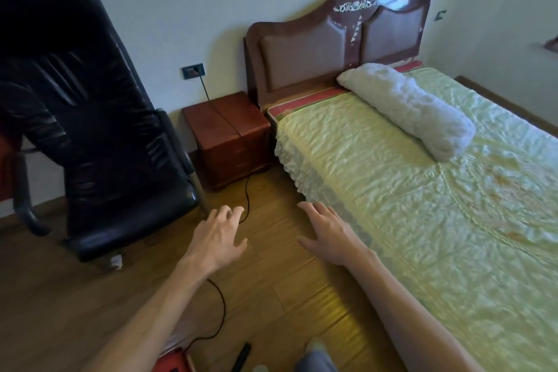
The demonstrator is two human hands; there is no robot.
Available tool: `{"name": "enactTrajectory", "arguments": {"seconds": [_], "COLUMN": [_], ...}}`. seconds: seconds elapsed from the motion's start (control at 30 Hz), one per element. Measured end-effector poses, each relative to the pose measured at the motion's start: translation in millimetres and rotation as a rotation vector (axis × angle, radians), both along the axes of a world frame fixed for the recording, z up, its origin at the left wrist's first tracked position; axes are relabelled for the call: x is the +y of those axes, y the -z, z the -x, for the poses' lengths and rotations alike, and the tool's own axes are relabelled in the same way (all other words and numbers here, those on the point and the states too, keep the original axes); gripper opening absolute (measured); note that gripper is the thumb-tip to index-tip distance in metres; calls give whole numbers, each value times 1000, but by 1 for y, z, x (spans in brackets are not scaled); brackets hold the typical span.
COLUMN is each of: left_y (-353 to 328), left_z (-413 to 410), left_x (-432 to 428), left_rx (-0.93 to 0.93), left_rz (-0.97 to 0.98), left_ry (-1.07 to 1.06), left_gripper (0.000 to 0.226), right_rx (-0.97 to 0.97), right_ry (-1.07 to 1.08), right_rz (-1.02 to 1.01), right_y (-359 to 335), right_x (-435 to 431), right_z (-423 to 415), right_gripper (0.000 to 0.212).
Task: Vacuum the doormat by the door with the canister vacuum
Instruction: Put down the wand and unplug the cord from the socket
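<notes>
Head | left hand (217,240), right hand (330,235) spread | vacuum (173,364) — probably — under left forearm

The bare left forearm (151,320) rises from the lower left of the frame toward its middle. Its left hand (219,238) is palm down just left of centre, fingers spread and loosely bent, gripping nothing. The bare right forearm (401,305) comes up from the lower right. Its right hand (327,232) is palm down, fingers straighter, thumb splayed leftward, holding nothing.
</notes>
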State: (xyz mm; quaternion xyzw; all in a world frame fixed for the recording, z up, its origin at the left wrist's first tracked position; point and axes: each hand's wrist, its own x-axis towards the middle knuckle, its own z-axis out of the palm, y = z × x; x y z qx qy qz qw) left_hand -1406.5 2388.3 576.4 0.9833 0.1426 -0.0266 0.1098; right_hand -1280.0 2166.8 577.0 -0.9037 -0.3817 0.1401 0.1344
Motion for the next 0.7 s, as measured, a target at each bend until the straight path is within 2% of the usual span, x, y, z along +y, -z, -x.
{"name": "enactTrajectory", "arguments": {"seconds": [0.47,0.7], "left_y": [5,5], "left_z": [-170,-214], "left_x": [15,32], "left_rx": [18,64], "left_rz": [-13,-9], "left_ry": [-132,-210], "left_gripper": [66,69], "right_rx": [22,38], "right_ry": [-150,-196], "right_rz": [-44,-55], "right_y": [12,8], "right_x": [49,71], "right_z": [-188,-263], "right_gripper": [73,72]}}
